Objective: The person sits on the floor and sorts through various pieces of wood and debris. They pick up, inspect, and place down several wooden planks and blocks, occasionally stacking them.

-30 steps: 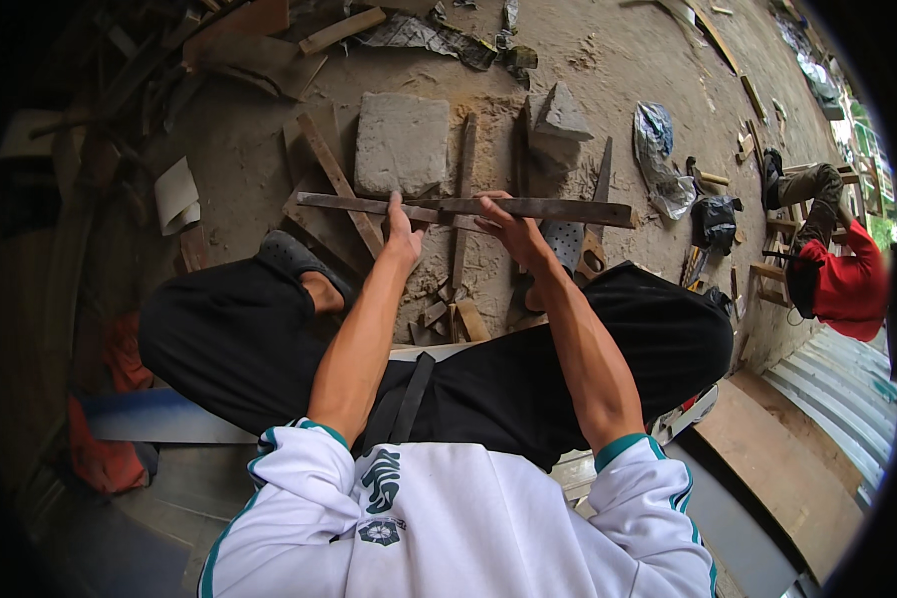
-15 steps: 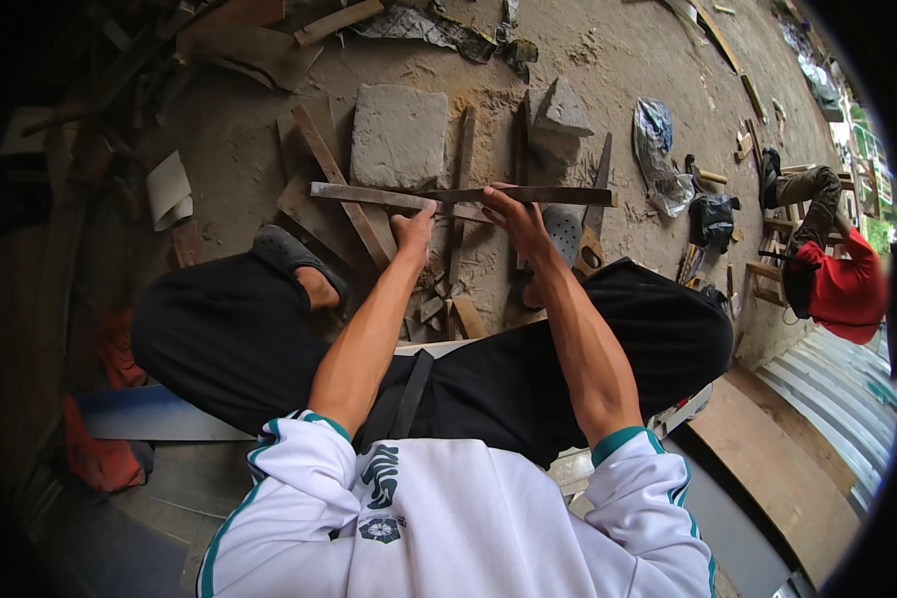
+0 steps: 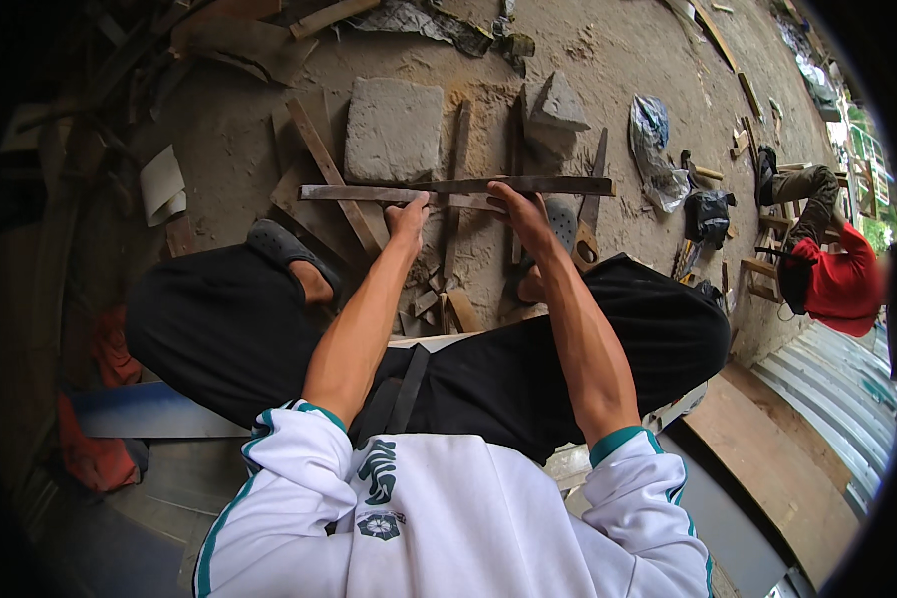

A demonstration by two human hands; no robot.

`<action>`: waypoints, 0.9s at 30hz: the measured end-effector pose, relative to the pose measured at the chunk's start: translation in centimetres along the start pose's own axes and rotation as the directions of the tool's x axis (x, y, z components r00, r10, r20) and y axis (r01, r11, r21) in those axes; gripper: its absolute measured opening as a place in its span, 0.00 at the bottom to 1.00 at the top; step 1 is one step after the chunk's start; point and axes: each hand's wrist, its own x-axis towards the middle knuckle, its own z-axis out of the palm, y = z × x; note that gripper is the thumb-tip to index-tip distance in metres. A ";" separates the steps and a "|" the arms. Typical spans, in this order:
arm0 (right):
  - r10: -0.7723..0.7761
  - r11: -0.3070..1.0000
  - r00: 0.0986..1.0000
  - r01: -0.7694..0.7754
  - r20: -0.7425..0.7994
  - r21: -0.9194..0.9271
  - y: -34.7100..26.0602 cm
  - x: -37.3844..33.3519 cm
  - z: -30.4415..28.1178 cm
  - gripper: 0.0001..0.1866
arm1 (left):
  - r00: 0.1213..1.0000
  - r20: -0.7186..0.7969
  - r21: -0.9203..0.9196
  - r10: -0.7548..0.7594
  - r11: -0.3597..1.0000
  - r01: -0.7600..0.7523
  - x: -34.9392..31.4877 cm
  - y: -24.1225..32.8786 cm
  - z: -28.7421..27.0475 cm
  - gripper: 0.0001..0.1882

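Observation:
Two thin wooden strips overlap lengthwise in front of me, held above the ground between my knees. My left hand (image 3: 407,218) is closed on the paler left strip (image 3: 344,193), its thumb near the overlap. My right hand (image 3: 524,217) grips the darker right strip (image 3: 566,185), with fingers over its top edge and the thumb close to the end of the pale one. The strips nearly line up and touch or almost touch in the middle; whether they are joined I cannot tell. A concrete block (image 3: 394,130) lies just beyond them.
A handsaw (image 3: 588,239) lies by my right shoe (image 3: 561,224). Loose wood slats (image 3: 321,149) and offcuts (image 3: 460,311) lie on the dirt. A pointed concrete chunk (image 3: 558,105), a plastic bag (image 3: 653,149) and a black bag (image 3: 710,217) are farther right, where a person in red (image 3: 842,284) sits.
The two strips have swung closer to parallel, narrowing the angle between them. Both hands have moved slightly away from me and keep their grip.

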 end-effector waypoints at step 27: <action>0.055 0.991 0.998 -0.059 -0.040 -0.120 -0.7 -0.5 0.6 0.27 | 0.979 -0.202 0.319 -0.009 0.945 0.074 2.5 -3.8 -0.5 0.57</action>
